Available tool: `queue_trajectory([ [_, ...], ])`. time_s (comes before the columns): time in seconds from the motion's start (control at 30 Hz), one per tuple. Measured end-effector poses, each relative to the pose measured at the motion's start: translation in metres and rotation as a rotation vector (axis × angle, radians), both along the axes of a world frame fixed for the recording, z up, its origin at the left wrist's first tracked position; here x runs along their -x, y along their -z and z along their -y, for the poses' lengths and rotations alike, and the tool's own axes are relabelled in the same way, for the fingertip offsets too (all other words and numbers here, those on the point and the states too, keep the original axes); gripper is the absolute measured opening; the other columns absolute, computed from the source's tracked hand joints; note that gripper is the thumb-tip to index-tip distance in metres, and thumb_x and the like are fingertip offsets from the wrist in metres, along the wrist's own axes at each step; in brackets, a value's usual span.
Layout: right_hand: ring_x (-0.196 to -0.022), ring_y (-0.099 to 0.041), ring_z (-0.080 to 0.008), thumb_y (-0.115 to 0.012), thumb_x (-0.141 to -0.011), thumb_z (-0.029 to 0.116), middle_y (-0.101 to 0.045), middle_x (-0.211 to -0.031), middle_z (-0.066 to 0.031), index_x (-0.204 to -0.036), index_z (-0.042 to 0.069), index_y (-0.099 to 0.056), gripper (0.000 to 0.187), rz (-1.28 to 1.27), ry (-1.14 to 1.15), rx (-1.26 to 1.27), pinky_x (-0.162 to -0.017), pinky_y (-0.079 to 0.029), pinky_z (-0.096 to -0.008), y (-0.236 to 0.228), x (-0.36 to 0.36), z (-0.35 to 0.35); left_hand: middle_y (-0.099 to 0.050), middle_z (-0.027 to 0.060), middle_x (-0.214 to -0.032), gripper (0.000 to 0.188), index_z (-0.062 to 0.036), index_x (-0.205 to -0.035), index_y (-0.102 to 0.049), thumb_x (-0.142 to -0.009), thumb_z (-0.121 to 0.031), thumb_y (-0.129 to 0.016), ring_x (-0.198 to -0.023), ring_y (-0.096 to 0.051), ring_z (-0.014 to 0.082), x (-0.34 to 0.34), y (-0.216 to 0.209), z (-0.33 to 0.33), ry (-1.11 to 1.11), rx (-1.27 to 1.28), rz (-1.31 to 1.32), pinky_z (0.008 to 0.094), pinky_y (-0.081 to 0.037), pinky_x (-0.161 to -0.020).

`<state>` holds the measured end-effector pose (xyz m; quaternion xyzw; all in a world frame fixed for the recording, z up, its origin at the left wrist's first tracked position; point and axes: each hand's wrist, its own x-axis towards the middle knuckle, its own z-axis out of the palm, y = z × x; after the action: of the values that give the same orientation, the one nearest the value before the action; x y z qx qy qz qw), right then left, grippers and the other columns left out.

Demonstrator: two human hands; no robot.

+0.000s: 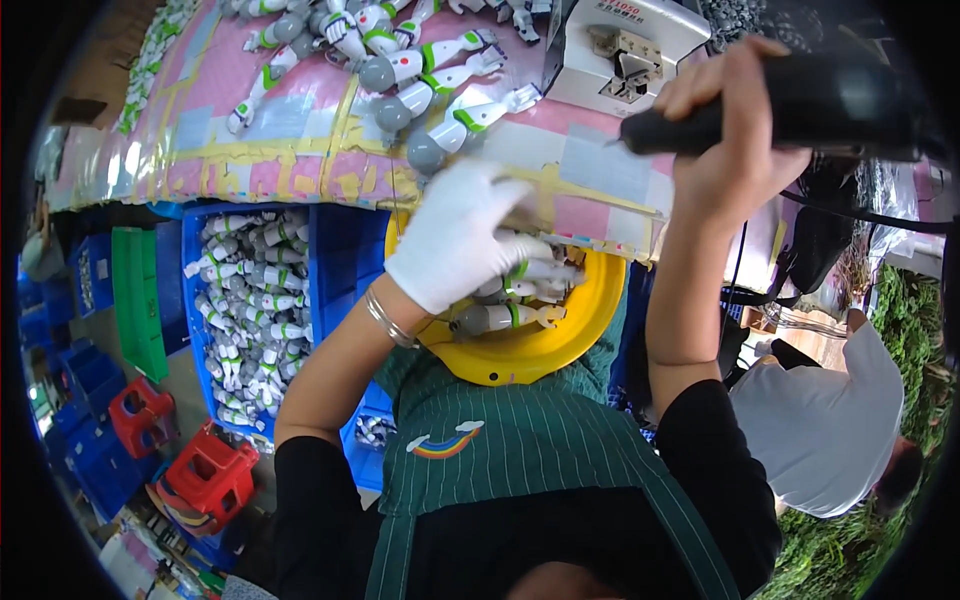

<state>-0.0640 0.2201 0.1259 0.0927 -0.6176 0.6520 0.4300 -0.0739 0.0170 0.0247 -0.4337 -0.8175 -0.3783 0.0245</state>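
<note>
My left hand [467,238], in a white glove, hovers over the yellow basin [500,365] on my lap. Motion blurs its fingers, but they look spread apart, with nothing visible between them. Inside the basin lie several toy arms [497,319] in white, grey and green, partly hidden by the glove. Bare and raised at the right, my right hand [735,125] is wrapped around a black electric screwdriver [835,105], whose tip points left over the table. More toy arms [425,140] are scattered along the table edge beyond my left hand.
A white screw feeder [625,55] stands on the taped pink tabletop [290,170]. Left of me is a blue crate [312,300] full of toy arms. Red stools [207,475] and a green bin [138,300] stand farther left. Another person [825,415] works at the right, beside a cable.
</note>
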Motion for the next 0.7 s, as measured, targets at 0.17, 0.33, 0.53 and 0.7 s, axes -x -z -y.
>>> queue_trajectory([
  [0.17,-0.046,-0.054,-0.0127,-0.067,-0.085,-0.002,-0.056,-0.063,-0.0048,-0.093,-0.003,-0.055,0.014,0.027,0.251,0.052,-0.046,-0.045,-0.0268,-0.026,0.044,-0.015,-0.059,0.0150,-0.093,0.050,-0.0053,-0.113,-0.061,-0.069,-0.019,-0.080,-0.092,-0.058,0.0347,0.048,-0.002,0.008,-0.337,0.208,-0.228,0.0448,-0.047,-0.080],
  [0.33,-0.048,-0.054,-0.0082,-0.069,-0.086,0.001,-0.056,-0.064,-0.0015,-0.090,-0.001,-0.057,0.013,0.020,0.242,0.020,-0.046,-0.042,-0.0227,-0.001,0.058,-0.016,-0.058,0.0129,-0.089,0.047,-0.0063,-0.115,-0.061,-0.072,-0.014,-0.077,-0.087,-0.058,0.0331,0.041,0.007,0.018,-0.294,0.188,-0.135,0.0442,-0.047,-0.076],
  [0.53,-0.045,-0.052,-0.0113,-0.069,-0.086,0.006,-0.055,-0.060,-0.0034,-0.092,-0.001,-0.056,0.015,0.167,0.083,0.174,-0.045,-0.042,-0.0249,-0.015,0.039,-0.005,-0.060,0.0083,-0.089,0.041,-0.0171,-0.117,-0.062,-0.077,-0.019,-0.071,-0.089,-0.057,0.0301,0.018,0.002,0.002,0.003,0.205,-0.126,0.0426,-0.043,-0.078],
  [0.7,-0.045,-0.055,-0.0143,-0.069,-0.086,0.004,-0.056,-0.063,-0.0056,-0.102,-0.003,-0.053,0.024,0.257,-0.022,0.266,-0.045,-0.044,-0.0261,0.007,0.008,0.017,-0.060,0.0073,-0.090,0.042,-0.0160,-0.117,-0.062,-0.077,-0.023,-0.073,-0.090,-0.057,0.0293,0.013,0.017,-0.022,-0.025,0.102,-0.152,0.0426,-0.042,-0.079],
])
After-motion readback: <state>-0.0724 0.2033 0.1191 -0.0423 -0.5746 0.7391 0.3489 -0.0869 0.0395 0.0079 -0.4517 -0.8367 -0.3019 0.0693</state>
